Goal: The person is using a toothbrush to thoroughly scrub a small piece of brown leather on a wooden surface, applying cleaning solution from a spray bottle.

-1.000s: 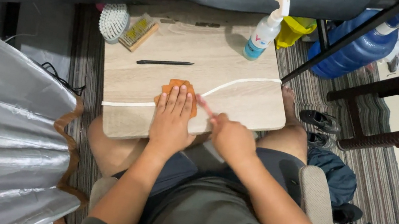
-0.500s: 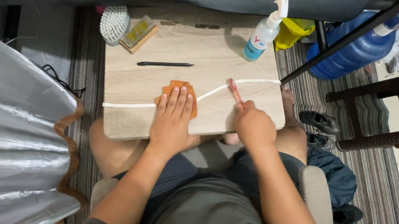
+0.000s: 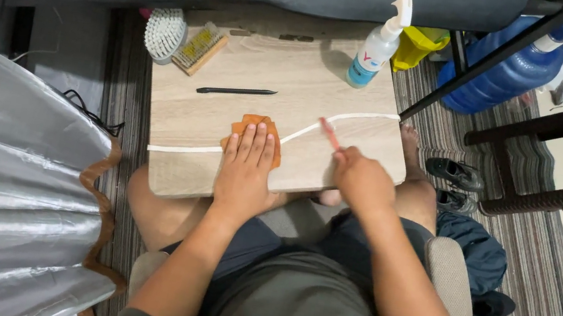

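One board [image 3: 285, 90], light wood grain, across the lap. One orange cloth [image 3: 256, 129], crumpled, at board centre, lying over one white cord [image 3: 348, 122] that runs from 8 o'clock to 2 o'clock. One black pen [image 3: 235, 91] at 11 o'clock of the cloth. One spray bottle [image 3: 378, 45] at 1 o'clock; two brushes [image 3: 183, 42] at 10 o'clock. Left hand [image 3: 245, 167]: flat, fingers extended together, pressing the cloth. Right hand [image 3: 361, 180]: curled closed around one thin pink stick [image 3: 330, 134], tip angled toward 11 o'clock, beside the cord.
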